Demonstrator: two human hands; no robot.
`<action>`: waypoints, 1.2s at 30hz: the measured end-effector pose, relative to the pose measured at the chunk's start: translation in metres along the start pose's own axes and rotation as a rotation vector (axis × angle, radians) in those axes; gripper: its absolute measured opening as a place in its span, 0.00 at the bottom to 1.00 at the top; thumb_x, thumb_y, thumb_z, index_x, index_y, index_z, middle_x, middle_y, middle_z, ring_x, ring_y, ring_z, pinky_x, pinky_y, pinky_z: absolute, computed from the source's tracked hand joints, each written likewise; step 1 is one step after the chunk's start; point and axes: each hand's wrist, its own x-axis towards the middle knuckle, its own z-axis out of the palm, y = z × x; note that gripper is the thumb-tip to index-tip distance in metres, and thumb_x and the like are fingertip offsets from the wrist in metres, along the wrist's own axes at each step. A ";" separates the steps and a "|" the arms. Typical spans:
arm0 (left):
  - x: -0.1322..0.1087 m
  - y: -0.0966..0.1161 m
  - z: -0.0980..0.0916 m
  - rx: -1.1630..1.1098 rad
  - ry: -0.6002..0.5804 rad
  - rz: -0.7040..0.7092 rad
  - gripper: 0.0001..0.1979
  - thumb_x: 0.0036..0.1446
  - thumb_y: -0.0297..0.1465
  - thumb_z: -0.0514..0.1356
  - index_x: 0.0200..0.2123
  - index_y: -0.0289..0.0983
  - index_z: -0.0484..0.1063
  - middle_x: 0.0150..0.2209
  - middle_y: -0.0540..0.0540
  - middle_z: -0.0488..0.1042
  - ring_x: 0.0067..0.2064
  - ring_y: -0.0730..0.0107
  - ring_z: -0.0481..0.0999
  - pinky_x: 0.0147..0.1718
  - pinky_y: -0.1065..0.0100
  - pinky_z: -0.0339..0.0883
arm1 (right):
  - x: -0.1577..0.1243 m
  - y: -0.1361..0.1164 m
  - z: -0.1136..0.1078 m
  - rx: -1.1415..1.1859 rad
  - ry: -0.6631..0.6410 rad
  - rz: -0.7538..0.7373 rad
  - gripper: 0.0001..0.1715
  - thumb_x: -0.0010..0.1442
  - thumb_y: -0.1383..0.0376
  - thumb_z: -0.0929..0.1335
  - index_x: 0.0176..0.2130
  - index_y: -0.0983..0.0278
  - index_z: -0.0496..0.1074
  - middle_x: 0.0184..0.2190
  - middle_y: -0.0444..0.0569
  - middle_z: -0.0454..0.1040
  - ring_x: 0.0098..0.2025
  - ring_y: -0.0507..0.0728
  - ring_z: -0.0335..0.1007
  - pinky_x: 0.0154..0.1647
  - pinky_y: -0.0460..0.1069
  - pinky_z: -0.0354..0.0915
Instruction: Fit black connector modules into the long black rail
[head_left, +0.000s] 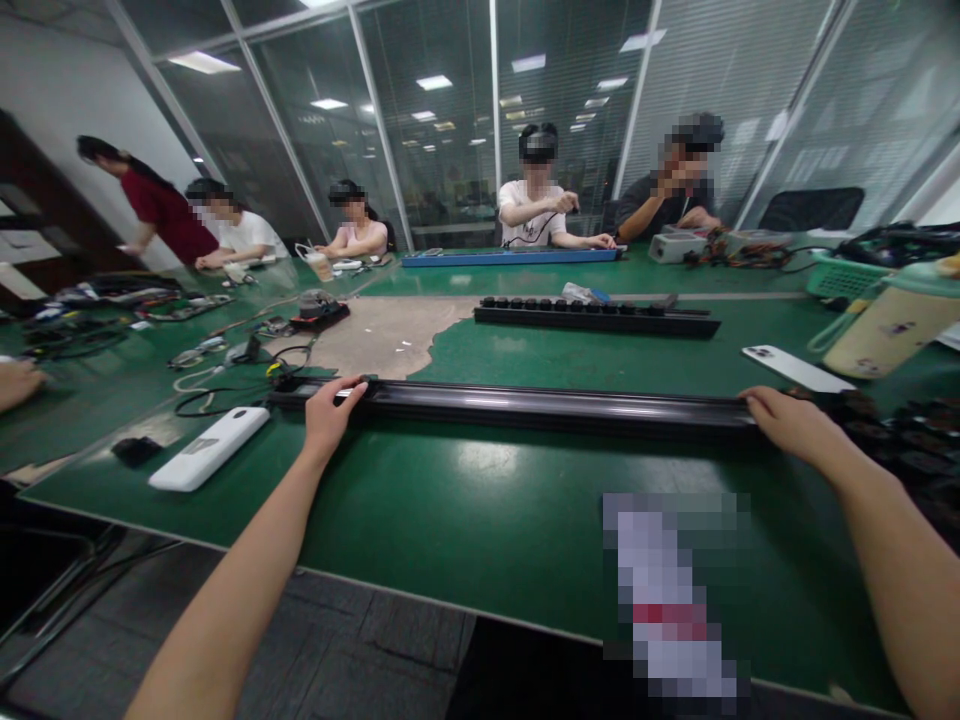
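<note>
A long black metal bar with a shiny channelled top lies across the green table in front of me. Near its left end, my left hand holds it, thumb and fingers closed over the edge. At the opposite end, my right hand grips the bar's tip, with some fingers hidden. Behind the bar sits a shorter black strip with a row of dark sockets along its top. A white power bank-like object rests left of my left hand.
Cables and small parts clutter the left side. A white phone, a cream tumbler and a green basket stand at the right. A blurred object lies near the front edge. Several people sit or stand across the table, one behind a blue bar.
</note>
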 end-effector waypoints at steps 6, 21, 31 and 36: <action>-0.001 0.002 0.000 0.000 -0.009 -0.004 0.23 0.57 0.49 0.60 0.46 0.39 0.79 0.49 0.42 0.79 0.54 0.57 0.76 0.59 0.58 0.63 | -0.001 -0.003 -0.002 -0.002 -0.032 0.024 0.29 0.68 0.56 0.51 0.57 0.63 0.66 0.50 0.62 0.76 0.50 0.69 0.75 0.48 0.58 0.68; -0.001 0.011 0.004 0.025 -0.027 0.013 0.22 0.57 0.49 0.59 0.44 0.38 0.77 0.47 0.42 0.79 0.52 0.57 0.76 0.57 0.59 0.64 | -0.001 -0.001 0.000 -0.022 0.030 -0.009 0.28 0.68 0.55 0.52 0.55 0.62 0.69 0.46 0.60 0.78 0.45 0.68 0.77 0.45 0.57 0.68; -0.001 0.009 0.005 0.044 -0.019 0.024 0.22 0.57 0.48 0.60 0.44 0.37 0.77 0.46 0.42 0.80 0.50 0.58 0.77 0.56 0.60 0.64 | 0.000 0.000 0.000 -0.015 0.018 -0.007 0.29 0.67 0.55 0.52 0.56 0.63 0.68 0.47 0.61 0.78 0.46 0.69 0.77 0.45 0.58 0.68; -0.001 0.010 0.005 0.038 -0.020 0.024 0.21 0.57 0.48 0.60 0.44 0.38 0.77 0.46 0.43 0.80 0.50 0.58 0.77 0.56 0.59 0.65 | -0.002 0.001 0.000 -0.013 0.042 -0.016 0.28 0.67 0.55 0.53 0.55 0.63 0.69 0.46 0.61 0.78 0.44 0.68 0.77 0.44 0.58 0.69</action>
